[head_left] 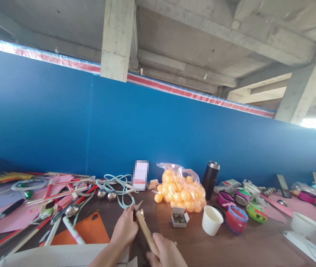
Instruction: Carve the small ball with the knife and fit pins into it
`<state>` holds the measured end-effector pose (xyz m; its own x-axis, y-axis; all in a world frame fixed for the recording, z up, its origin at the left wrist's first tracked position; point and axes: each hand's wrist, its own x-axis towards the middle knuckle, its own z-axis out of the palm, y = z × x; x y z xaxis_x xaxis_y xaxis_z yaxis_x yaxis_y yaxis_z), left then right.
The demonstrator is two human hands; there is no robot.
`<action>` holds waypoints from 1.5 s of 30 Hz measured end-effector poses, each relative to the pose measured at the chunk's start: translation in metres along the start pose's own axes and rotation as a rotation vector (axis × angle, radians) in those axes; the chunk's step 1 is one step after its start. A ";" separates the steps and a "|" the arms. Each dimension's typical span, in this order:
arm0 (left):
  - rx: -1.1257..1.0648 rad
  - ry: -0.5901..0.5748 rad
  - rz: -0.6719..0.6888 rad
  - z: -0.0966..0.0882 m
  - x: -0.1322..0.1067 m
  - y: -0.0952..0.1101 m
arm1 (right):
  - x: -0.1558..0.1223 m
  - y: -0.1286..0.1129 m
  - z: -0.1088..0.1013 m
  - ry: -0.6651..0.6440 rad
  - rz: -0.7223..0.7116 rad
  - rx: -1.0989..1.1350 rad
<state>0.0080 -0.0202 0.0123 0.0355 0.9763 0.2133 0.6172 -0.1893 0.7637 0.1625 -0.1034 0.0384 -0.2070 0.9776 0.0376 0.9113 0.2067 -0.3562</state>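
Low in the middle of the table, my right hand point(166, 252) is wrapped round the wooden handle of what looks like a hammer point(147, 231). Its dark metal head, with a pointed end, is at the far end of the handle, right against my left hand point(124, 226). The fingers of my left hand are curled in, and what they grip is hidden. A shiny silver bell point(142, 212) shows partly just behind the tool's head. A small open box of metal tacks or nails point(179, 218) stands to the right of the tool.
A clear bag of orange balls point(181, 191), a black flask point(211, 180) and a white paper cup point(212, 220) stand to the right. Light blue tubing point(116, 183), orange sheet point(93, 228), sticks and pink paper crowd the left. A blue partition point(146, 122) rises behind.
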 end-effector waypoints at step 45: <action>-0.147 0.152 -0.058 -0.001 0.004 -0.002 | -0.003 0.009 0.002 0.321 -0.112 0.122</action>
<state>0.0060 -0.0164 0.0124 -0.1230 0.9611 0.2474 0.4929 -0.1572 0.8558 0.1708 -0.1045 0.0330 -0.1629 0.9157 0.3674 0.8360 0.3259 -0.4415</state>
